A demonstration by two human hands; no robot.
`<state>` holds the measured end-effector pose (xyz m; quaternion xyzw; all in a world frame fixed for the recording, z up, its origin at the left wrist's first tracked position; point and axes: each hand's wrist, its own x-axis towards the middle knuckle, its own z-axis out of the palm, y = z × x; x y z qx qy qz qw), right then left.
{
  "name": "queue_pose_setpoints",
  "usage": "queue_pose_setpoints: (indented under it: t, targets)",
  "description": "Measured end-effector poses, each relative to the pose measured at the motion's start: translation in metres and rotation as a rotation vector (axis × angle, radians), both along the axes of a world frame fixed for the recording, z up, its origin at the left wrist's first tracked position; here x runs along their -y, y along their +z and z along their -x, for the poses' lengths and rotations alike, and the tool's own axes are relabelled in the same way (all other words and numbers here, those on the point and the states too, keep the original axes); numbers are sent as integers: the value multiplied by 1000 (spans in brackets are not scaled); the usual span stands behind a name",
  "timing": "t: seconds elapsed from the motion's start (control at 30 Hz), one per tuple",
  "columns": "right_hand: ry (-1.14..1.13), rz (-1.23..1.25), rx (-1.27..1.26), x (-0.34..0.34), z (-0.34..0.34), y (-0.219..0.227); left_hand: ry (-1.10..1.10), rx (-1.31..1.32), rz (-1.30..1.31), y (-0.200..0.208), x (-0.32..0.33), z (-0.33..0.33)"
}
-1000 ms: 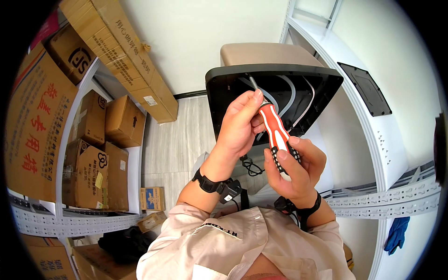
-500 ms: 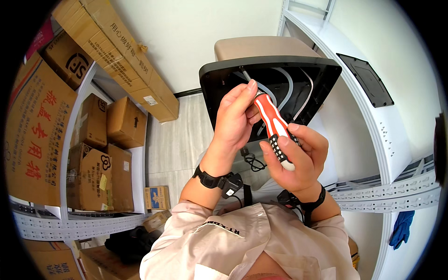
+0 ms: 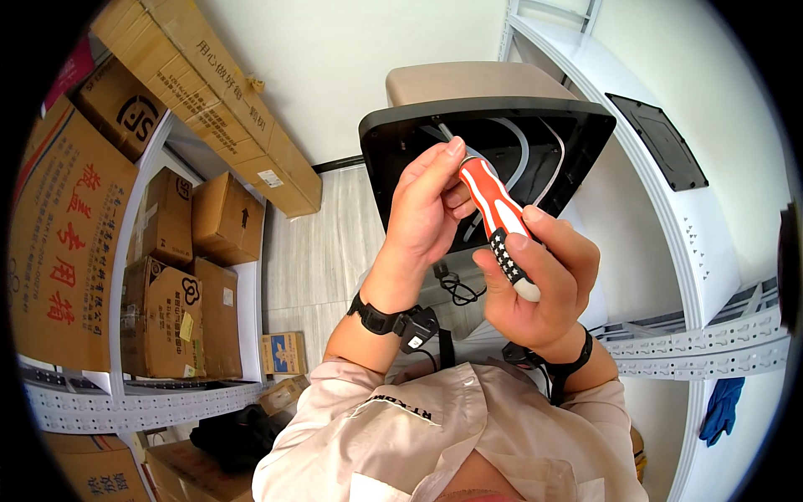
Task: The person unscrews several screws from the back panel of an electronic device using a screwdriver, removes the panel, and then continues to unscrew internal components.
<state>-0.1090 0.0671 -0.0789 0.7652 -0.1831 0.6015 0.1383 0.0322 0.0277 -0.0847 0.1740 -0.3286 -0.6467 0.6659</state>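
Both my hands are on a screwdriver [image 3: 493, 201] with a red and white striped handle and a black, star-patterned end tipped in white. It is held at a slant, its thin shaft pointing away to the far left. My left hand [image 3: 421, 205] pinches it where the handle meets the shaft. Around the handle's near end, the thumb and fingers of my right hand [image 3: 554, 289] are closed. Just beyond my hands stands a black housing [image 3: 577, 151] with its hollow side showing, grey hoses [image 3: 520, 155] curving inside. The screwdriver's tip shows against that dark interior, apparently not touching it.
A beige unit [image 3: 477, 82] sits behind the housing. On the right-hand white shelf lies a flat black panel [image 3: 657, 138]; a blue glove [image 3: 721, 410] hangs lower. Cardboard boxes [image 3: 226, 219] fill the left shelving. A black cable [image 3: 458, 289] is coiled below the housing.
My right hand and the handle's end have shifted slightly to the right, and its fingers sit a little differently. My left hand keeps its pinch in nearly the same place.
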Motion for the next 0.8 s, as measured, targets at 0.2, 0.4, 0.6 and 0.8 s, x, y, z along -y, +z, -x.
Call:
queue_pose_setpoints:
  t: [0.2, 0.4, 0.6, 0.8]
  targets:
    - [90, 76, -190, 7, 3, 4, -46, -86, -74, -6, 7, -3]
    - [127, 127, -203, 8, 1, 10, -106, -171, -38, -3, 4, -1]
    - [97, -41, -16, 7, -1, 9, -81, -207, 20, -2, 6, 9]
    - [42, -92, 36, 6, 9, 10, -86, -173, 65, -6, 8, 10]
